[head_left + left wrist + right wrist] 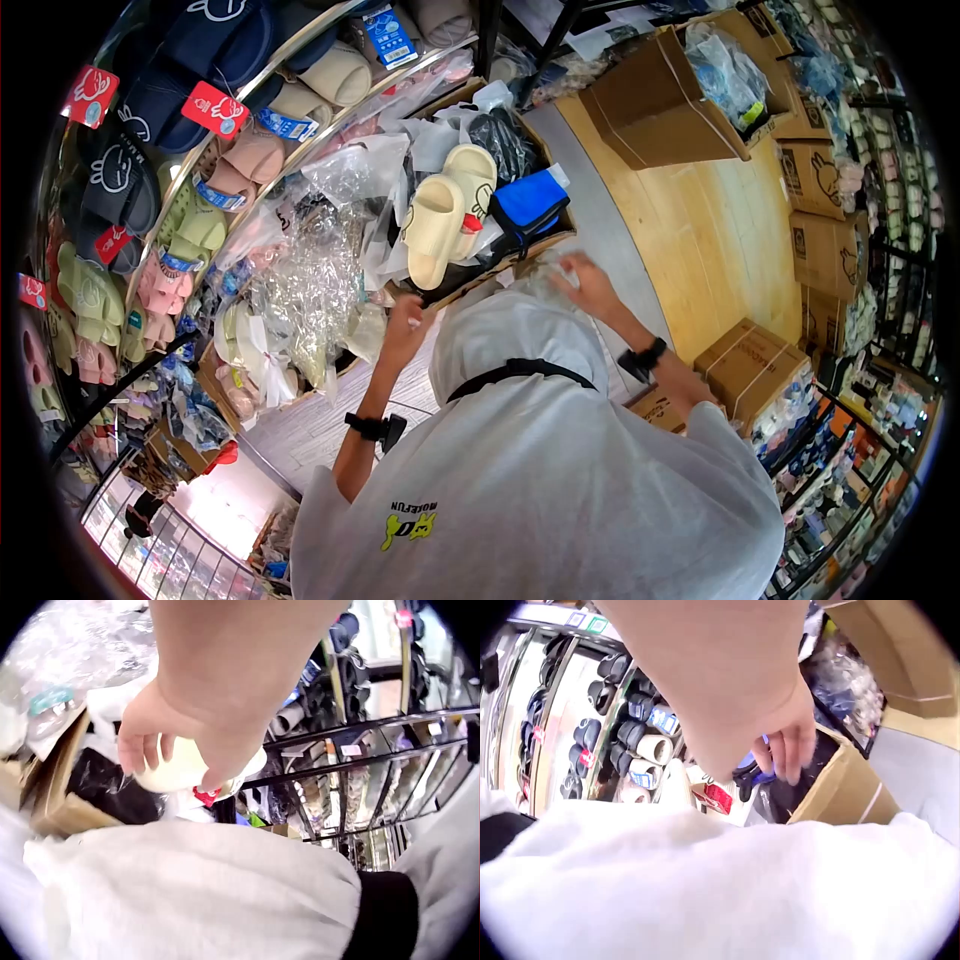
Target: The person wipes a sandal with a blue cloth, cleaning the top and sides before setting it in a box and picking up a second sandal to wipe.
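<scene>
A pair of cream slippers (435,225) with a red tag (470,223) lies on bagged goods in an open carton (560,232). My left hand (405,328) hangs just on my side of the slippers, fingers loosely bent and holding nothing. In the left wrist view, that hand (187,735) overlaps the cream slipper (176,769). Near the carton's right corner is my right hand (592,288), its fingers relaxed and bare. A bright blue and black item (530,205) lies beside the slippers. In the right wrist view, the right hand (784,742) partly hides it.
Racks of slippers (125,190) with red and blue tags rise on the left. Clear plastic bags (310,280) pile up beside the carton. A tall open box (660,100) stands on the wooden floor (690,230), with more closed cartons (750,370) at right.
</scene>
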`<state>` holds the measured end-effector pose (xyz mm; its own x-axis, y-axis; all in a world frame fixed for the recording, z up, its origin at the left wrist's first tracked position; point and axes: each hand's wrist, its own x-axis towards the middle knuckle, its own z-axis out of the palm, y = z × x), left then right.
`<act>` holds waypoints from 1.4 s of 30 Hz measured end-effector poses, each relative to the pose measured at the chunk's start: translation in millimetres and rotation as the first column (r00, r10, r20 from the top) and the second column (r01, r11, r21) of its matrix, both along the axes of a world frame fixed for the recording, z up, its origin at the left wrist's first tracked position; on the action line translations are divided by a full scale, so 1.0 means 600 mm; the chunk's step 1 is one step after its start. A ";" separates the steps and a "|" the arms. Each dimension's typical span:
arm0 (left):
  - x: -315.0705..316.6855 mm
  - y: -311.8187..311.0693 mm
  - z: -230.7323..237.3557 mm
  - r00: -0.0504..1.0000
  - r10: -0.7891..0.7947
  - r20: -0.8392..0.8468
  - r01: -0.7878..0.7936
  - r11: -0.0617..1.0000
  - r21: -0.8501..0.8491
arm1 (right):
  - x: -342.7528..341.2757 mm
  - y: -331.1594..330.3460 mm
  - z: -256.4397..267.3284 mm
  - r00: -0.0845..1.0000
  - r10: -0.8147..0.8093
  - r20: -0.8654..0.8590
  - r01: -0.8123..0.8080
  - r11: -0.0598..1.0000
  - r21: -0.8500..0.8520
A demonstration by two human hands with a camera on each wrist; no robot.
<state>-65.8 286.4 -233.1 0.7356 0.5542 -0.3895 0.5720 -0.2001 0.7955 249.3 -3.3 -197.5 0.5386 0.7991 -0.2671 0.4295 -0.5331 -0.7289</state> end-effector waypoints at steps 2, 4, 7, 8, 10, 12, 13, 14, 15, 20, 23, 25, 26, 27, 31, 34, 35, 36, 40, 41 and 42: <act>-0.013 -0.012 0.018 0.983 -0.119 -0.137 0.039 0.874 -0.484 | -0.019 -0.052 -0.018 0.981 0.068 -0.182 -0.062 0.997 0.041; -0.017 -0.016 0.031 0.884 -0.340 -0.321 0.095 0.803 -0.588 | -0.040 -0.084 -0.022 0.699 -0.003 -0.715 -0.166 0.972 -0.167; -0.059 -0.032 -0.022 0.973 -0.130 -0.192 -0.040 0.722 -0.690 | -0.059 -0.101 -0.030 0.515 -0.205 -0.832 -0.040 0.964 -0.262; -0.056 -0.026 -0.021 0.977 -0.062 -0.204 -0.118 0.639 -0.760 | -0.056 -0.104 -0.030 0.514 -0.205 -0.833 -0.042 0.964 -0.264; -0.040 -0.015 0.018 0.963 0.073 -0.259 -0.259 0.509 -0.821 | -0.049 -0.116 -0.027 0.526 -0.337 -0.781 0.050 0.929 -0.367; -0.043 -0.012 0.028 0.911 0.208 -0.356 -0.409 0.338 -0.848 | -0.059 -0.133 -0.030 0.613 -0.423 -0.667 0.086 0.875 -0.476; -0.047 -0.015 0.023 0.909 0.209 -0.360 -0.413 0.337 -0.846 | -0.062 -0.143 -0.038 0.690 -0.492 -0.531 0.140 0.810 -0.569; -0.050 -0.019 0.019 0.913 0.170 -0.371 -0.408 0.341 -0.847 | -0.056 -0.147 -0.052 0.626 -0.463 -0.628 0.049 0.827 -0.560; -0.053 -0.025 0.015 0.915 0.130 -0.383 -0.404 0.344 -0.848 | -0.053 -0.154 -0.064 0.623 -0.464 -0.630 0.046 0.826 -0.562; -0.043 -0.052 0.012 0.922 0.118 -0.369 -0.387 0.340 -0.857 | -0.045 -0.147 -0.069 0.495 -0.371 -0.785 0.108 0.923 -0.369; -0.061 -0.055 0.023 0.910 0.147 -0.387 -0.414 0.274 -0.868 | -0.051 -0.160 -0.063 0.396 -0.490 -0.777 0.228 0.872 -0.434; -0.096 -0.061 0.017 0.908 0.165 -0.385 -0.414 0.214 -0.885 | -0.031 -0.181 -0.055 0.341 -0.514 -0.787 0.166 0.857 -0.488; -0.125 -0.069 0.000 0.904 0.094 -0.416 -0.427 0.199 -0.882 | -0.018 -0.200 -0.052 0.282 -0.547 -0.788 0.106 0.834 -0.542; -0.154 -0.078 -0.018 0.896 0.024 -0.443 -0.440 0.186 -0.879 | -0.009 -0.226 -0.066 0.287 -0.542 -0.790 0.100 0.837 -0.538; -0.163 -0.111 0.004 0.848 0.134 -0.513 -0.525 0.076 -0.848 | -0.008 -0.254 -0.080 -0.028 -0.538 -0.842 0.085 0.838 -0.539; -0.177 -0.147 -0.020 0.831 0.236 -0.504 -0.542 0.139 -0.829 | -0.034 -0.265 -0.078 -0.114 -0.443 -0.889 0.214 0.863 -0.457; -0.183 -0.154 -0.029 0.819 0.283 -0.499 -0.550 0.144 -0.822 | -0.044 -0.278 -0.097 -0.141 -0.328 -0.934 0.307 0.882 -0.356; -0.183 -0.163 -0.015 0.818 0.287 -0.498 -0.551 0.145 -0.822 | -0.055 -0.303 -0.127 -0.140 -0.326 -0.935 0.305 0.884 -0.354; -0.190 -0.179 0.063 0.704 0.362 -0.611 -0.635 -0.063 -0.770 | -0.082 -0.406 -0.151 0.409 -0.242 -0.880 -0.049 0.957 -0.285; -0.202 -0.183 0.085 0.716 0.347 -0.606 -0.626 -0.065 -0.777 | -0.084 -0.411 -0.132 0.155 -0.430 -0.889 -0.059 0.895 -0.443; -0.214 -0.184 0.107 0.734 0.320 -0.599 -0.616 -0.057 -0.786 | -0.093 -0.415 -0.112 0.206 -0.421 -0.883 -0.143 0.880 -0.453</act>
<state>-194.1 176.0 -169.2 0.3103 -0.1646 -0.9363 0.3156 0.9469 -0.0619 193.3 -252.0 -265.0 -0.2624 0.4173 -0.8700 -0.5408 -0.8103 -0.2256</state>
